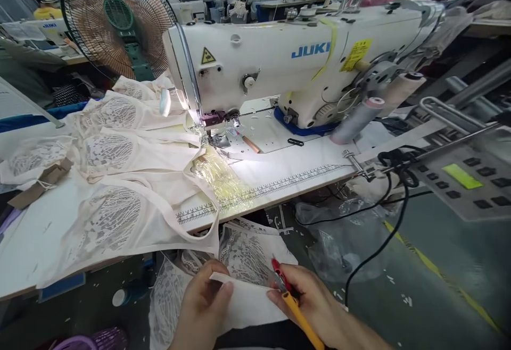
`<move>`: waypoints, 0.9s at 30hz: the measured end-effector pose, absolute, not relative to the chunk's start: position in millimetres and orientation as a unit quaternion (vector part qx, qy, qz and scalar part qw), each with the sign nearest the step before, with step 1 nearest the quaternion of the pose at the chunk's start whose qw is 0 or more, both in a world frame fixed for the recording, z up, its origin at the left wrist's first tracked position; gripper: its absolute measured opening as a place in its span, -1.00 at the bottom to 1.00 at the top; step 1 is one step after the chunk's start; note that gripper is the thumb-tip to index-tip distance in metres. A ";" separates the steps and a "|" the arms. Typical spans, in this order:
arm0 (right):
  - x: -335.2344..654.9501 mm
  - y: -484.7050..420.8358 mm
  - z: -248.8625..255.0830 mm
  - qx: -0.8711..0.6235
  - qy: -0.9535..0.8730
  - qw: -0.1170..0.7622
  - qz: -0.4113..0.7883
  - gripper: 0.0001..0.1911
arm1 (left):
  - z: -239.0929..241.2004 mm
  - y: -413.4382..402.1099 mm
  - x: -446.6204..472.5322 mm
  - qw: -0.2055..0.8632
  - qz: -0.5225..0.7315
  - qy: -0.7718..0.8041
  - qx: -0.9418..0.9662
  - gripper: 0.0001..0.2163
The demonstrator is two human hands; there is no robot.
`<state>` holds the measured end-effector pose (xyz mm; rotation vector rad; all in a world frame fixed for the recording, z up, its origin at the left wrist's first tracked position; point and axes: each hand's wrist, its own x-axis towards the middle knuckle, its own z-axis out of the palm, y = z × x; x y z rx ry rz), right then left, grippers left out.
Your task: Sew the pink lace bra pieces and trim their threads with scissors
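White table (303, 166), printed ruler (271, 188) along its front edge, carries: JUKI sewing machine (279, 52) at centre-right, cream lace garments (115, 180) overlapping at left, cardboard scrap (40, 182) far left, clear plastic film (215, 177) and wooden-handled tool (249, 143) near the needle.

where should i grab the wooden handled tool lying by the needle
By its wooden handle, pinched from above, coming from the front right. The wooden-handled tool lies flat on the machine bed, thin tip toward the presser foot, handle end free. The left hand holds the fabric piece, the right hand the yellow-handled tool.
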<state>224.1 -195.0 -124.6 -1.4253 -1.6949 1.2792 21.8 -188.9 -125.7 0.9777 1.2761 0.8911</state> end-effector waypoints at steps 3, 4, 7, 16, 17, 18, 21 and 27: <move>223.7 -198.7 -131.1 -0.528 -0.606 0.297 0.515 -0.63 | -127.2 -192.1 22.3 0.579 0.367 0.567 0.457 -0.70; 223.8 -200.6 -135.5 -0.523 -0.594 0.301 0.533 -0.64 | -126.9 -192.6 22.8 0.557 0.363 0.572 0.481 -0.73; 225.8 -206.7 -150.7 -0.516 -0.543 0.315 0.583 -0.61 | -124.7 -192.6 24.5 0.496 0.345 0.585 0.541 -0.83; 232.6 -208.4 -151.9 -0.508 -0.546 0.269 0.609 -0.53 | -128.2 -191.6 27.4 0.549 0.391 0.542 0.502 -0.81; 231.3 -207.9 -150.3 -0.501 -0.543 0.274 0.616 -0.53 | -128.9 -191.5 26.7 0.578 0.393 0.530 0.481 -0.79; 229.7 -207.3 -148.6 -0.494 -0.538 0.280 0.622 -0.53 | -129.5 -191.4 25.6 0.599 0.392 0.521 0.465 -0.78; 225.0 -204.1 -140.9 -0.478 -0.534 0.287 0.635 -0.57 | -128.9 -190.8 20.1 0.553 0.392 0.525 0.514 -0.85; 223.4 -192.6 -120.1 -0.453 -0.586 0.275 0.613 -0.63 | -108.0 -184.0 21.6 0.135 0.396 0.364 0.832 -0.70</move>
